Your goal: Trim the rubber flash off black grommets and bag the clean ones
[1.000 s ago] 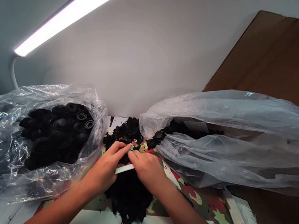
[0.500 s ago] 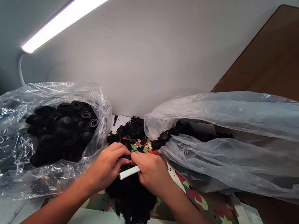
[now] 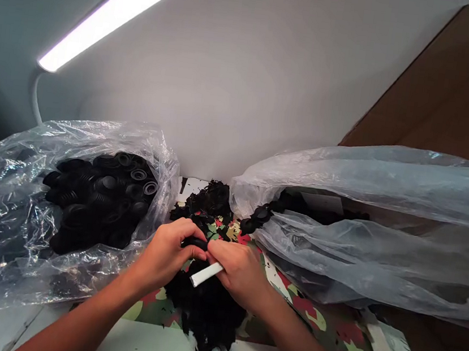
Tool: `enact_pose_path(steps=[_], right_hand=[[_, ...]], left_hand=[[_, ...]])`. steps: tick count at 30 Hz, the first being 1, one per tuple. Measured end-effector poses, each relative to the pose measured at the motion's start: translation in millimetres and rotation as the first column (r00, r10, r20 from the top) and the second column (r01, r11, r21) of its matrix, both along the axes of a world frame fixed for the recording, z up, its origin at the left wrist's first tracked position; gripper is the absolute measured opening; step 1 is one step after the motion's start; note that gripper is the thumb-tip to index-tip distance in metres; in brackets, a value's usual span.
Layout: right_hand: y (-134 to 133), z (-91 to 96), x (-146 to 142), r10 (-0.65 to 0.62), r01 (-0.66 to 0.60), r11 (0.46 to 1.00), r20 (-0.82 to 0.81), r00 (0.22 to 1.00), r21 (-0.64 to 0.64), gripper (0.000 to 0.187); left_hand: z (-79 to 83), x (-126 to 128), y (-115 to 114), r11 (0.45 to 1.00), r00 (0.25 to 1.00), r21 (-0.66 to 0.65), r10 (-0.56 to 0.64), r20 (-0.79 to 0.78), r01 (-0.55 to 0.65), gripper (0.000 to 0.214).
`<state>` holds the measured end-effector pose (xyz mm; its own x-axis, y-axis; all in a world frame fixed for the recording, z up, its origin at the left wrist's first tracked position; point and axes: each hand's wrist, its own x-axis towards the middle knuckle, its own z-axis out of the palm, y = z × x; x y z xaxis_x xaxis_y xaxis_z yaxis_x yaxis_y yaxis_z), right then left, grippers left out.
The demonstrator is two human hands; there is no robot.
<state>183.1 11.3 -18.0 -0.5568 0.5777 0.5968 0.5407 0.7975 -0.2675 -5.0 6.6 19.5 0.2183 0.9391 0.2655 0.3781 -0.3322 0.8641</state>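
My left hand (image 3: 167, 253) is closed around a small black rubber part (image 3: 195, 243), pinching it between thumb and fingers. My right hand (image 3: 240, 270) meets it from the right, its fingers closed on a white stick-like tool (image 3: 205, 274) that points down-left under the part. Both hands hover over a pile of black rubber scraps (image 3: 205, 308) on a star-patterned mat (image 3: 311, 316).
A clear plastic bag (image 3: 7, 216) at the left holds several black ribbed rubber parts (image 3: 103, 199). A larger clear bag (image 3: 373, 232) lies at the right, with black parts at its mouth. More scraps (image 3: 210, 198) lie at the back. Brown cardboard (image 3: 453, 94) leans at right; a lamp (image 3: 122, 11) glows overhead.
The view has shifted slightly. My hands have drawn a little nearer to me and closed tighter on the black part; the white tool now tilts more steeply.
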Motion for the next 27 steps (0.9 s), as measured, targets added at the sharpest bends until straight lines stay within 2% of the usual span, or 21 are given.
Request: enact_pose_path(steps=[3, 4, 6, 8, 9, 11, 14, 17, 19, 22, 25, 27], right_hand=[[-6.2, 3.9, -4.1, 0.010, -0.006, 0.998, -0.058, 0.998, 0.067, 0.035], [-9.7, 4.1, -6.7, 0.010, -0.003, 0.995, -0.063, 0.998, 0.100, 0.035], [-16.9, 2.6, -12.5, 0.024, -0.016, 0.987, -0.043, 0.999, 0.162, 0.035], [-21.7, -0.9, -16.6, 0.033, -0.030, 0.982, -0.017, 0.999, 0.185, 0.035], [-22.4, -2.7, -17.2, 0.023, -0.019, 0.983, -0.022, 0.999, 0.183, 0.035], [-19.9, -5.9, -15.1, -0.040, 0.048, 0.989, -0.062, 0.997, 0.137, 0.033], [-10.9, -8.6, -5.9, -0.124, 0.124, 0.992, -0.118, 0.985, -0.008, 0.035], [-3.5, -8.7, 3.0, -0.123, 0.103, 0.985, -0.138, 0.983, -0.140, 0.041], [-1.7, -6.5, 6.1, -0.123, 0.083, 0.974, -0.188, 0.974, -0.212, 0.034], [-3.3, 0.1, 6.4, -0.159, 0.043, 0.949, -0.352, 0.922, -0.314, 0.019], [-7.3, 7.3, 3.5, -0.195, -0.047, 0.892, -0.477, 0.857, -0.449, 0.029], [-9.7, 10.5, 0.8, -0.235, -0.124, 0.815, -0.519, 0.822, -0.566, 0.035]], left_hand=[[-0.9, 2.5, 1.3, 0.982, 0.983, -0.186, -0.007, 0.184, 0.042, 0.004], [-0.9, 2.3, 3.5, 0.967, 0.959, -0.250, 0.024, 0.281, 0.049, 0.008], [0.4, -0.4, 10.1, 0.947, 0.863, -0.320, 0.148, 0.483, 0.017, 0.024], [2.9, -4.7, 17.0, 0.941, 0.726, -0.335, 0.260, 0.637, -0.043, 0.039], [4.0, -6.7, 19.4, 0.938, 0.671, -0.342, 0.287, 0.683, -0.053, 0.044], [4.8, -8.6, 21.1, 0.932, 0.627, -0.362, 0.290, 0.723, -0.013, 0.051], [0.2, -5.8, 17.3, 0.923, 0.643, -0.376, 0.242, 0.727, 0.079, 0.053], [-7.7, -0.8, 13.4, 0.936, 0.659, -0.336, 0.186, 0.728, 0.108, 0.054], [-12.2, 1.7, 12.8, 0.941, 0.667, -0.321, 0.169, 0.725, 0.110, 0.054], [-16.8, 4.5, 12.8, 0.939, 0.692, -0.323, 0.157, 0.704, 0.115, 0.052], [-20.1, 8.3, 11.4, 0.945, 0.719, -0.311, 0.145, 0.680, 0.104, 0.049], [-21.8, 11.5, 9.8, 0.947, 0.742, -0.304, 0.126, 0.658, 0.109, 0.047]])
